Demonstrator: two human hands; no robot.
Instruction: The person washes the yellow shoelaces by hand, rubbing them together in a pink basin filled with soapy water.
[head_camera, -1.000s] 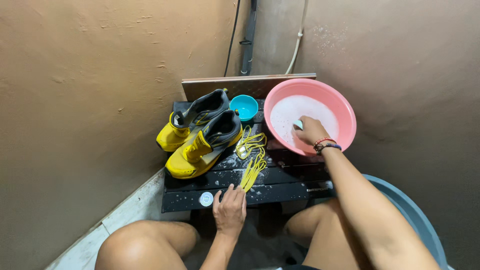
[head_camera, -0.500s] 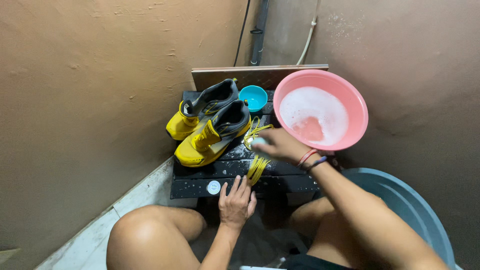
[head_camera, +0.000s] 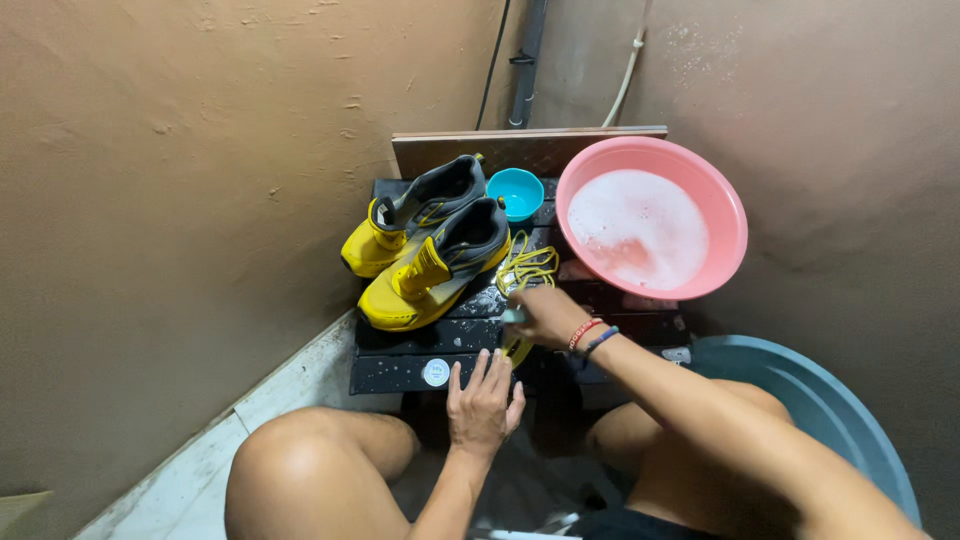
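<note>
My right hand (head_camera: 548, 315) is closed around a small pale object, pressed onto a bundle of yellow laces (head_camera: 525, 265) on a wet black slatted stand (head_camera: 400, 370). My left hand (head_camera: 485, 398) lies flat on the stand's near edge with its fingers spread, next to a small white round cap (head_camera: 435, 372). Two yellow and grey shoes (head_camera: 430, 270) without laces sit side by side at the stand's left. A pink basin (head_camera: 735, 215) of soapy water stands at the right, tilted toward me.
A small blue bowl (head_camera: 515, 192) sits behind the shoes, in front of a brown board (head_camera: 520, 150) leaning on the wall. A large blue tub (head_camera: 820, 400) is by my right leg. Brown walls close in on both sides, with a pipe (head_camera: 527, 60) in the corner.
My right hand has come out of the pink basin's suds and moved left and down onto the yellow laces. My left hand stays on the stand's edge.
</note>
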